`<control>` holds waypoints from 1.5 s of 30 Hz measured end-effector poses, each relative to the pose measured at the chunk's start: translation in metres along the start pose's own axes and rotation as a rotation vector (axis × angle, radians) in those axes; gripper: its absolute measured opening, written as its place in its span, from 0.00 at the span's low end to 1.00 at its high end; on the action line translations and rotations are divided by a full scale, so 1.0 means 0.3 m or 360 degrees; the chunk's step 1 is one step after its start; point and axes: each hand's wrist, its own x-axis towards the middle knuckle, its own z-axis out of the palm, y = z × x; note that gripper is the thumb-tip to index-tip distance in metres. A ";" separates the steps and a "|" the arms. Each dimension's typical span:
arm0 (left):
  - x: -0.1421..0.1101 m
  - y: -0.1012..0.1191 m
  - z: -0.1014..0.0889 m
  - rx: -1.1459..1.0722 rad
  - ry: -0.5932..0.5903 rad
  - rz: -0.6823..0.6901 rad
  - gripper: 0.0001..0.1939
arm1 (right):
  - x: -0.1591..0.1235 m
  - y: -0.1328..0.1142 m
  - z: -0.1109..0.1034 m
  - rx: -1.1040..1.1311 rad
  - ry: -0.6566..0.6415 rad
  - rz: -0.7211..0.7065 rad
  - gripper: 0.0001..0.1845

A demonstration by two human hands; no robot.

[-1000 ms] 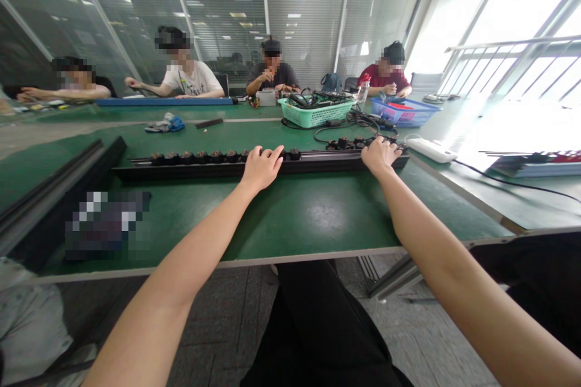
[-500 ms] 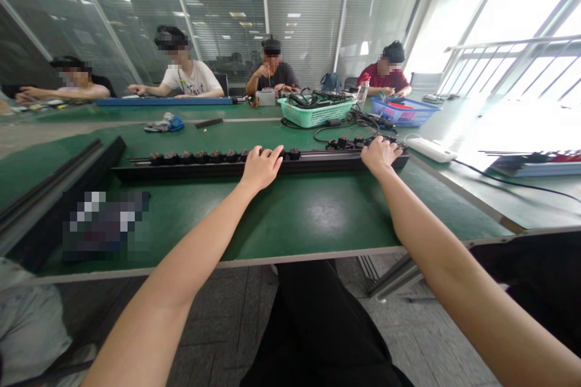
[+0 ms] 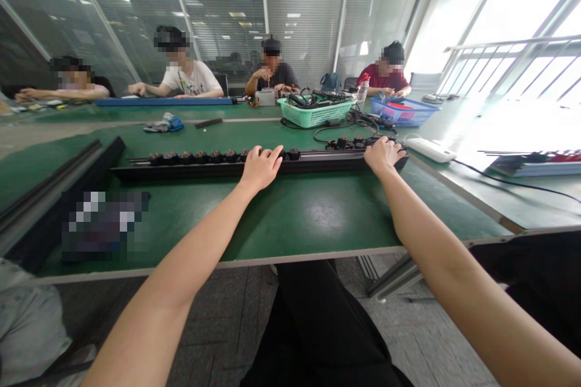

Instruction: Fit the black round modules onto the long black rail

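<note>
A long black rail (image 3: 195,174) lies across the green table, with several round black socket-like pieces (image 3: 186,158) in a row along its left part. My left hand (image 3: 262,167) lies over the rail's middle, fingers curled down on its far side around the dark pieces. Just right of its fingertips sits one more black piece (image 3: 294,154). At the rail's right end is my right hand (image 3: 382,154), its fingers bent over the far side; what they grip is hidden. Loose black pieces (image 3: 344,143) lie behind the rail, left of the right hand.
Behind stand a green basket (image 3: 318,113) full of black cables and a purple basket (image 3: 403,112). A white power strip (image 3: 429,148) lies at right. Another dark rail (image 3: 68,193) and a blurred dark item (image 3: 104,227) are at left. Several people sit across the table.
My right hand has shifted slightly to the right along the rail's end. The left hand and the rail look almost the same.
</note>
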 end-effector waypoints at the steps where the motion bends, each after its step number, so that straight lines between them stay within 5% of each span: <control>1: 0.000 0.001 -0.001 -0.0001 -0.0007 -0.0002 0.28 | -0.001 0.000 -0.001 0.0000 0.0004 0.0001 0.26; 45: 0.001 0.006 -0.008 -0.0023 -0.0037 -0.0018 0.29 | 0.025 0.020 0.013 0.0012 -0.0023 0.0065 0.29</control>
